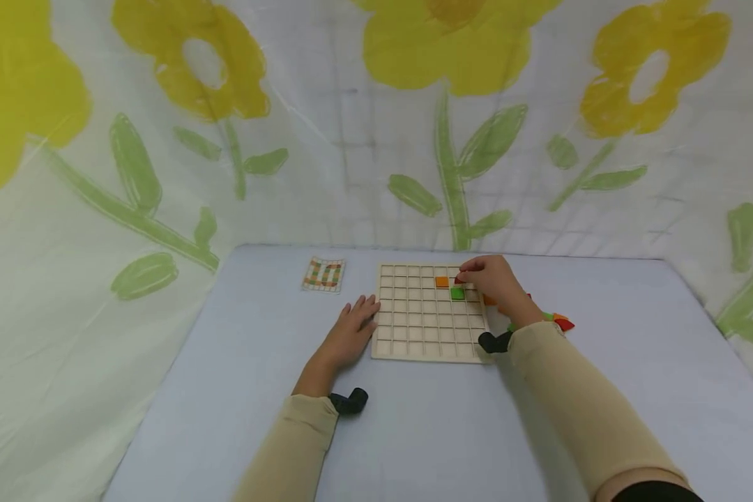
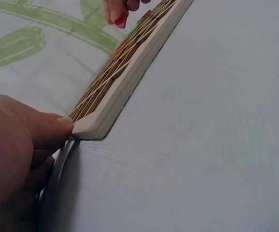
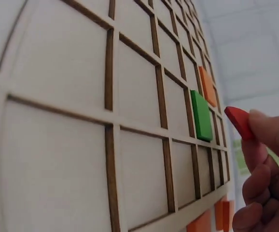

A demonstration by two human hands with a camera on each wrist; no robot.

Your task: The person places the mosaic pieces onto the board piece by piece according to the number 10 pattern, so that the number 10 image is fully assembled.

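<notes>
A pale wooden grid board [image 1: 408, 314] lies on the table, with an orange square tile [image 1: 442, 282] and a green square tile [image 1: 457, 293] in cells near its far right part. My right hand [image 1: 492, 277] pinches a small red piece [image 3: 240, 122] between thumb and fingers, over the board beside those two tiles. My left hand [image 1: 350, 329] lies at the board's left edge with its fingers spread. In the left wrist view, the thumb [image 2: 62, 126] touches the board near a corner.
Loose red, orange and green pieces [image 1: 563, 323] lie right of the board, partly hidden by my right forearm. A small patterned card [image 1: 323, 275] lies beyond my left hand. Behind the table hangs a sheet [image 1: 301, 216] painted with yellow flowers.
</notes>
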